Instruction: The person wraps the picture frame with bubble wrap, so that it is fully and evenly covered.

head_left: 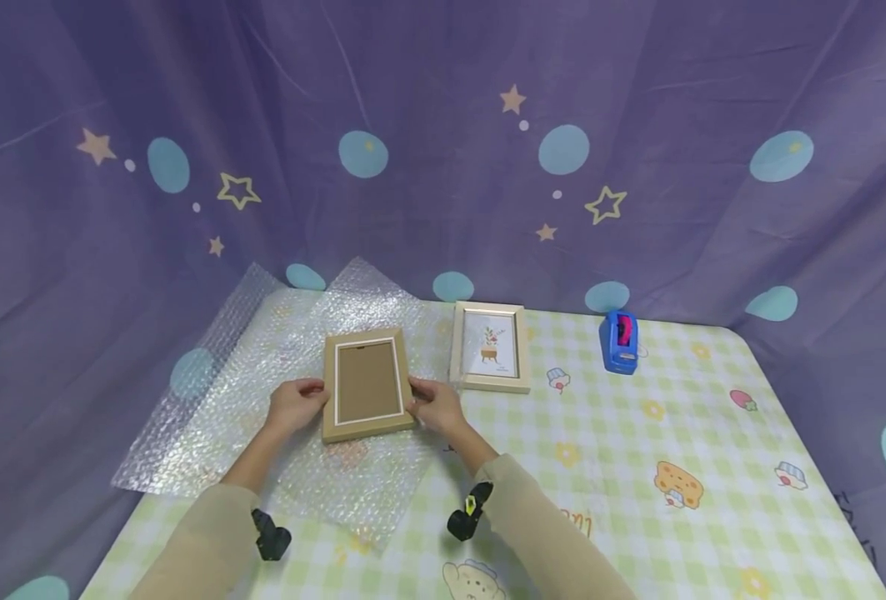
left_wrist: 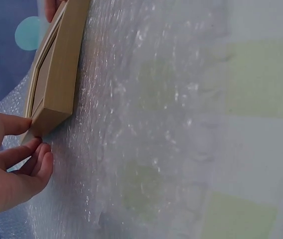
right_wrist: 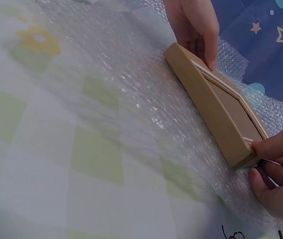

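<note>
A wooden picture frame (head_left: 367, 385), its brown backing facing up, is held over a sheet of bubble wrap (head_left: 262, 392). My left hand (head_left: 296, 406) pinches its left side between thumb and fingers; the left wrist view shows that hand (left_wrist: 17, 164) at the frame's corner (left_wrist: 56, 112). On the opposite side my right hand (head_left: 437, 407) grips the right edge, thumb on top and fingers below, as the right wrist view shows with the hand (right_wrist: 280, 174). Whether the frame's underside touches the wrap everywhere, I cannot tell.
A second picture frame (head_left: 490, 347), with a potted plant print facing up, lies behind my right hand. Farther right stands a blue tape dispenser (head_left: 619, 342) with a pink core. A checked cloth (head_left: 615, 433) covers the table, and a purple curtain (head_left: 443, 67) hangs behind.
</note>
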A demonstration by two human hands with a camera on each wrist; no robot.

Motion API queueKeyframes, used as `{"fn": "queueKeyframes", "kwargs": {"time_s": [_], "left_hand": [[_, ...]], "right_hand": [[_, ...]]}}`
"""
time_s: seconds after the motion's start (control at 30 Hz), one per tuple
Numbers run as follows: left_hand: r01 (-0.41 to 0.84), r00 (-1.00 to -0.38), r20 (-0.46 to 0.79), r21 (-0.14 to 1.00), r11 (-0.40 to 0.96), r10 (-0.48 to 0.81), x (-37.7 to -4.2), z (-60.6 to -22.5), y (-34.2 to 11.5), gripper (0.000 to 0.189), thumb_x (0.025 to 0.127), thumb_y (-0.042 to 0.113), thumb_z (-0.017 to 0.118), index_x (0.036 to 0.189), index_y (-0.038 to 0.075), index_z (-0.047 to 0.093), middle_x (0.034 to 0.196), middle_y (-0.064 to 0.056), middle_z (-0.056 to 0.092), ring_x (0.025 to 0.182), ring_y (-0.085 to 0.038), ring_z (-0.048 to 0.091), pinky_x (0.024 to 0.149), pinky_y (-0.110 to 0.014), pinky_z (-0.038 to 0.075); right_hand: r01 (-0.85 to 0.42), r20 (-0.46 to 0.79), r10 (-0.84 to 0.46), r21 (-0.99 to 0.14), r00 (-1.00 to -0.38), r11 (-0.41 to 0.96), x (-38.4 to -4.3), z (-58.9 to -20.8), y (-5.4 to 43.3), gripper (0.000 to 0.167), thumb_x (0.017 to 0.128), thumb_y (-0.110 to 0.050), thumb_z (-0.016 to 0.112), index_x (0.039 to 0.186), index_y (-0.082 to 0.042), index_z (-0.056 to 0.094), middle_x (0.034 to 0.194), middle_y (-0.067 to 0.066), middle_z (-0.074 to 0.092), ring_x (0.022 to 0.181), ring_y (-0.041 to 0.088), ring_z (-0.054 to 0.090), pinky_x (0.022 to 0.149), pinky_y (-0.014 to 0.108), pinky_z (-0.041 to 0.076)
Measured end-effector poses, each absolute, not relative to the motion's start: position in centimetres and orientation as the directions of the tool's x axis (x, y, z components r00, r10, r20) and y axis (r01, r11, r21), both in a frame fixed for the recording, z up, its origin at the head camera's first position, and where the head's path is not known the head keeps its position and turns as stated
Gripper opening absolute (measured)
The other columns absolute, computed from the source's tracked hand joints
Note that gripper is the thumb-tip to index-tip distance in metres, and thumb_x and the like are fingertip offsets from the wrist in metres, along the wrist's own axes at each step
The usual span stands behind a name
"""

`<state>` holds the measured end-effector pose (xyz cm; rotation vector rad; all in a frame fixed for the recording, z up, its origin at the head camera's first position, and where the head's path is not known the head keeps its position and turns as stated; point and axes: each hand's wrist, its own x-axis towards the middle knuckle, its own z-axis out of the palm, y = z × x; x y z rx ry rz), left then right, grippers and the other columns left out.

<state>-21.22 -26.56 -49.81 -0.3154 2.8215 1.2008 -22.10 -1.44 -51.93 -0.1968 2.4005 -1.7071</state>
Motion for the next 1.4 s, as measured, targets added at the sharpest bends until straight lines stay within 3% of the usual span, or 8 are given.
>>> {"fn": "queueKeyframes", "kwargs": {"time_s": [0.33,0.5,0.67,0.8,0.93,1.13,1.4], "left_hand": [[-0.182,-0.983,-0.121,0.733,0.655,-0.138,-21.1,-49.8,-27.0,0.034,0.088,0.014,0.062,0.114,-0.009,0.063,0.108,-0.025,0.07,0.096,-0.032,0.069,0.07,-0.014,0.052],[-0.147,-0.989,-0.121,0.736,0.661,-0.084,-20.6,-49.6,-27.6,0.036,0.091,0.015,0.061,0.117,-0.009,0.06,0.112,-0.026,0.068,0.101,-0.036,0.067,0.079,-0.025,0.058],[-0.04,-0.993,-0.111,0.688,0.724,0.051,-19.2,-49.0,-28.8,0.027,0.092,0.015,0.062,0.108,-0.007,0.064,0.105,-0.024,0.069,0.096,-0.035,0.067,0.082,-0.04,0.058],[0.085,-0.979,-0.085,0.654,0.752,0.185,-18.0,-48.7,-29.7,0.021,0.09,0.014,0.064,0.102,-0.002,0.067,0.1,-0.019,0.071,0.094,-0.034,0.068,0.081,-0.042,0.058],[0.224,-0.953,-0.019,0.624,0.749,0.301,-16.7,-48.8,-30.3,0.019,0.086,0.015,0.069,0.1,0.003,0.069,0.101,-0.013,0.072,0.097,-0.033,0.067,0.082,-0.041,0.059],[0.459,-0.867,0.08,0.512,0.726,0.492,-14.6,-49.0,-30.5,0.03,0.071,0.023,0.082,0.096,0.013,0.069,0.109,-0.008,0.068,0.104,-0.034,0.063,0.09,-0.052,0.053],[0.464,-0.845,-0.014,0.48,0.745,0.535,-13.6,-48.7,-30.3,0.063,0.05,0.039,0.088,0.104,0.015,0.068,0.116,-0.001,0.064,0.111,-0.031,0.057,0.097,-0.055,0.048]], "right_hand": [[0.02,-0.099,-0.272,-0.96,-0.957,0.281,-22.5,-52.1,-1.3,0.054,0.08,0.006,0.067,0.132,0.006,0.052,0.131,0.025,0.059,0.119,0.037,0.061,0.099,0.035,0.053],[0.021,-0.123,-0.323,-0.953,-0.938,0.302,-22.5,-51.3,-0.3,0.056,0.08,0.004,0.07,0.133,0.006,0.051,0.13,0.025,0.06,0.121,0.037,0.059,0.103,0.039,0.05],[-0.015,-0.122,-0.365,-0.936,-0.923,0.352,-22.0,-50.9,1.4,0.045,0.081,0.0,0.069,0.124,0.005,0.059,0.121,0.023,0.066,0.112,0.035,0.064,0.096,0.036,0.055],[-0.059,-0.117,-0.419,-0.921,-0.9,0.385,-21.3,-50.7,2.7,0.038,0.083,-0.004,0.069,0.12,0.001,0.064,0.118,0.019,0.068,0.106,0.032,0.067,0.09,0.03,0.057],[-0.229,-0.049,-0.532,-0.867,-0.845,0.442,-20.5,-50.5,3.8,0.033,0.083,-0.006,0.07,0.116,-0.001,0.066,0.115,0.016,0.07,0.105,0.03,0.068,0.09,0.031,0.057],[-0.557,0.043,-0.715,-0.66,-0.698,0.504,-19.1,-50.4,5.0,0.038,0.08,-0.009,0.075,0.117,-0.004,0.066,0.12,0.011,0.069,0.11,0.026,0.065,0.095,0.032,0.054],[-0.73,0.085,-0.791,-0.454,-0.606,0.511,-18.6,-50.8,4.7,0.046,0.072,-0.013,0.081,0.115,-0.006,0.066,0.119,0.008,0.067,0.115,0.023,0.059,0.105,0.033,0.046]]}}
